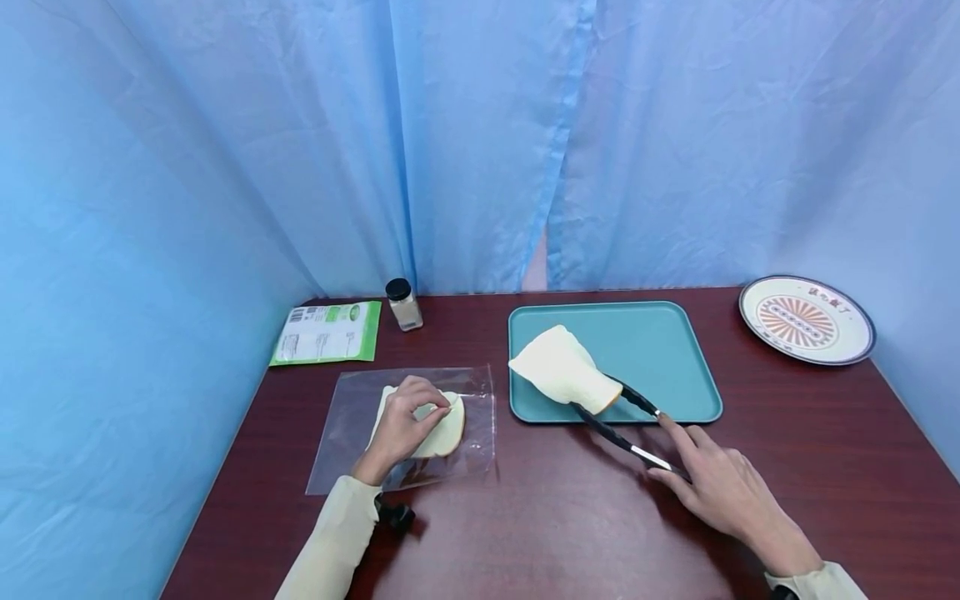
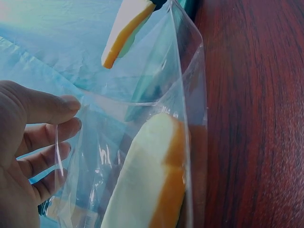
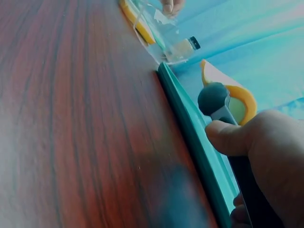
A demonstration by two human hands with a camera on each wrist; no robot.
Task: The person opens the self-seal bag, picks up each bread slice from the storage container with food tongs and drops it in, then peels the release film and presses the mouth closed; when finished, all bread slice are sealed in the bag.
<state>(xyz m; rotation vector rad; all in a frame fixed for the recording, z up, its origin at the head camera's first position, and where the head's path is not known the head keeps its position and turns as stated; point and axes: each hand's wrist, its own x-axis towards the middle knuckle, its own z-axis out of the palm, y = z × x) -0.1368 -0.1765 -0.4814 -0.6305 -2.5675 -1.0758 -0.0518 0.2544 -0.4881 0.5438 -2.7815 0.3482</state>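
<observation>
My left hand (image 1: 408,421) pinches the upper layer of a clear plastic bag (image 1: 330,458) and holds its side raised. A slice of bread (image 1: 446,437) lies inside the bag; its brown crust shows in the left wrist view. With my right hand (image 1: 723,487) I grip black tongs (image 1: 611,435). Between the tongs' tips is another slice of bread (image 1: 558,362), bent and lifted over the left part of the teal tray (image 1: 660,342). In the right wrist view my thumb (image 3: 225,135) presses on one arm of the tongs.
Behind the bag stand a small jar (image 1: 406,310) with a black lid and a green and white packet (image 1: 326,333). A patterned plate (image 1: 798,321) sits at the far right. Blue curtains (image 1: 480,150) enclose the back and sides of the dark wooden table (image 1: 525,517).
</observation>
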